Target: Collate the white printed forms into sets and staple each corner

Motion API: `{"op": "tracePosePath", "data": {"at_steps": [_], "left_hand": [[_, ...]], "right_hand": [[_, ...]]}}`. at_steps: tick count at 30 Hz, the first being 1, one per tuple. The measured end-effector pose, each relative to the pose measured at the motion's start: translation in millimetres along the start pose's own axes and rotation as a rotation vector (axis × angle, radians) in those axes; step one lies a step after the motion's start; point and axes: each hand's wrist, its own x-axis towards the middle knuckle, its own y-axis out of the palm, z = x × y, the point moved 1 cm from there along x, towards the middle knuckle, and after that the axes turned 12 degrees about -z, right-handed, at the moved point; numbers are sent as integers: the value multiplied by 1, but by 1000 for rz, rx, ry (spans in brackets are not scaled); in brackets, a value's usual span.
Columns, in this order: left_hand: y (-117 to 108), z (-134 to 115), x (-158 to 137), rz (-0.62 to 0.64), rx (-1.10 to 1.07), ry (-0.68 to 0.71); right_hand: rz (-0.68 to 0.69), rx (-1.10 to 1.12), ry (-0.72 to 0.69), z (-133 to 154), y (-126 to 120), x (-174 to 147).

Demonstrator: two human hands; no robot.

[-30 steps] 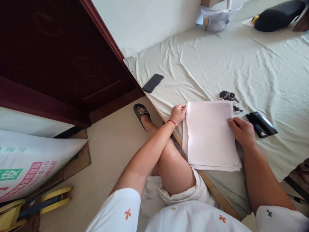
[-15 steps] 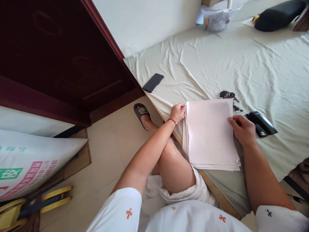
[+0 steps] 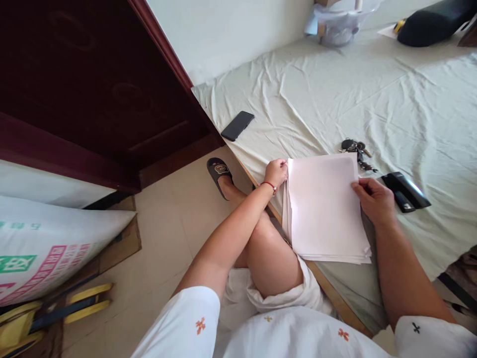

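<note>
A loose stack of white paper sheets (image 3: 324, 209) lies over the edge of the cloth-covered surface, its sheets slightly out of line at the left side and the bottom. My left hand (image 3: 276, 172), with a red cord bracelet on the wrist, is closed on the stack's upper left edge. At the right edge, my right hand (image 3: 374, 199) pinches the sheets between thumb and curled fingers. Just right of that hand lies a black stapler-like object (image 3: 406, 191). A bunch of keys (image 3: 358, 149) rests behind the stack's upper right corner, partly covered by the paper.
A black phone (image 3: 237, 126) lies near the left edge of the pale cloth (image 3: 298, 114). Farther back are a clear plastic tub (image 3: 339, 25) and a black padded object (image 3: 432, 25). A dark red door (image 3: 93, 89) and a printed white sack (image 3: 55, 243) are at left.
Both hands keep their hold on the paper stack. The top sheet's upper right corner sits slightly farther left, showing more of the keys; the view has shifted slightly.
</note>
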Motion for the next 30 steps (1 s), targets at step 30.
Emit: {"op": "tracePosePath", "data": {"at_steps": [30], "left_hand": [[-6, -12, -10, 164, -444, -52]], "right_hand": [[-34, 18, -74, -4, 1, 2]]}}
